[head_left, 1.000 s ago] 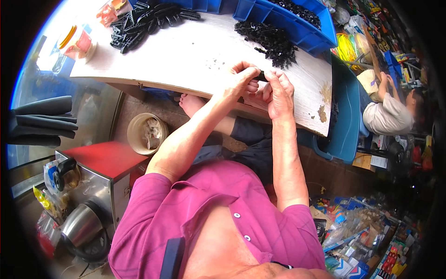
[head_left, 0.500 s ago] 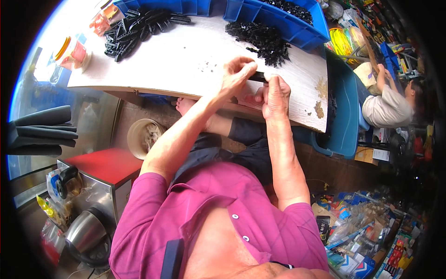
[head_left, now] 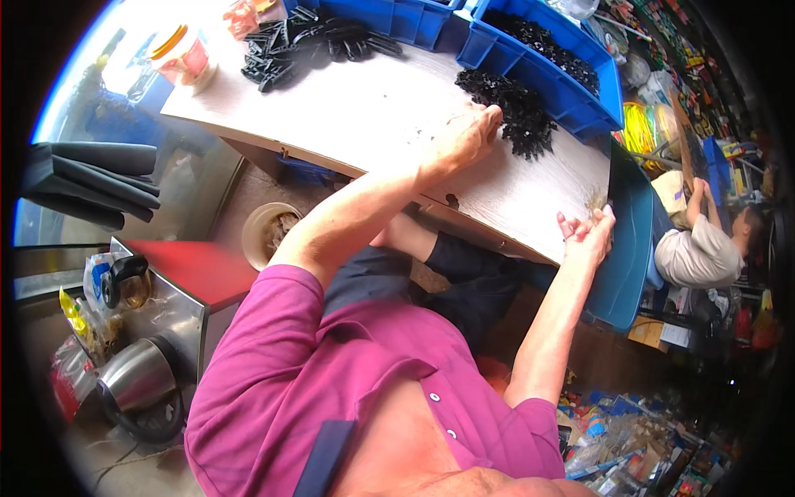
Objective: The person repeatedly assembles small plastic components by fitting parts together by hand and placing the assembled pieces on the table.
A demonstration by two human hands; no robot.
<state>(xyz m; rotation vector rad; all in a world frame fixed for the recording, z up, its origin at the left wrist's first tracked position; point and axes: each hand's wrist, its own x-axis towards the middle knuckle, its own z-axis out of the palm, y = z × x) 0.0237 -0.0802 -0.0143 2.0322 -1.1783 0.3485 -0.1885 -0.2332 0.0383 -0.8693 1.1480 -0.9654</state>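
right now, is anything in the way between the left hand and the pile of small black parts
Nothing visible: the left hand is at the near left edge of the black pile, and the blue bin stands beyond it.

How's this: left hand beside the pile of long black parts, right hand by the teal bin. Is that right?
Not quite: in the head view, the left hand is beside the pile of small black parts instead. The right hand is indeed by the teal bin.

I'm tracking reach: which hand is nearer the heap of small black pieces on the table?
Left. The left hand is at the edge of the heap; the right hand is farther, by the teal bin.
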